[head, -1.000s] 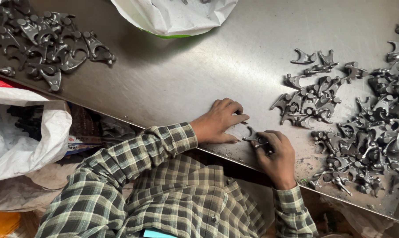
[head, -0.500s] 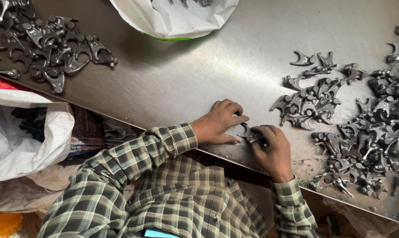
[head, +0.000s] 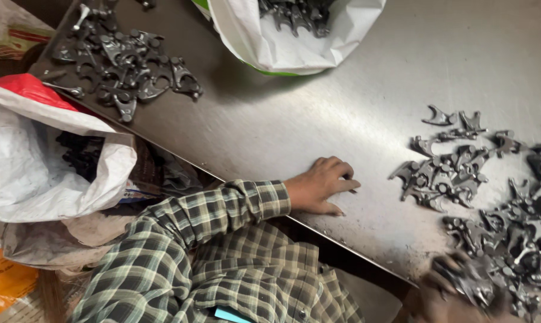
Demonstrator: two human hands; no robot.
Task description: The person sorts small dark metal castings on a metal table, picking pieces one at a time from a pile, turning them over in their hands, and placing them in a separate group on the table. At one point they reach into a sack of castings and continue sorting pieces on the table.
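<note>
My left hand (head: pixel 319 186) rests on the steel table (head: pixel 342 101) near its front edge, fingers curled under and the forefinger stretched right; I see nothing held in it. My right hand (head: pixel 447 293) is at the bottom right, blurred, and lies on the near end of a spread of dark forked metal parts (head: pixel 462 173). Whether its fingers hold a part is unclear. My sleeves are green plaid.
A second heap of the same metal parts (head: pixel 127 66) lies at the table's far left corner. A white sack (head: pixel 294 42) with parts in it stands at the top. Beside the table on the left, another white sack (head: pixel 37 161) stands open.
My right hand has left the left hand and swung right and nearer, into the parts pile. The left hand stays in place on the table.
</note>
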